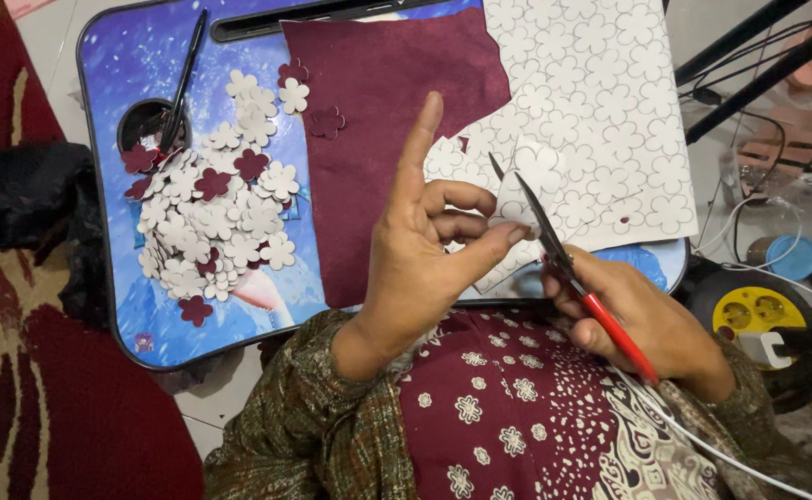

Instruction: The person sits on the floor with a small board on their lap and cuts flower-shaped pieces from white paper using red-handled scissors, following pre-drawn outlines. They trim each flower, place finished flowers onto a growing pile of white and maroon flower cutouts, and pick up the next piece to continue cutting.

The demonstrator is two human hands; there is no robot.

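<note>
Left hand (424, 250) pinched a small white flower-shaped foam cutout (528, 185) between thumb and fingers, index raised, right hand (642, 319) gripped red-handled scissors (568, 268), blades at the cutout, above a blue lap tray (128, 65), heap of cut white and maroon flowers (216, 218), maroon foam sheet (387, 102), flower-patterned white sheet (600, 102).

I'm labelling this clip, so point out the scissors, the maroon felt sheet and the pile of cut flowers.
scissors (554, 248): head view, on the blades near the pivot.
maroon felt sheet (378, 102): head view, bare middle.
pile of cut flowers (216, 222): head view, centre of heap.
</note>
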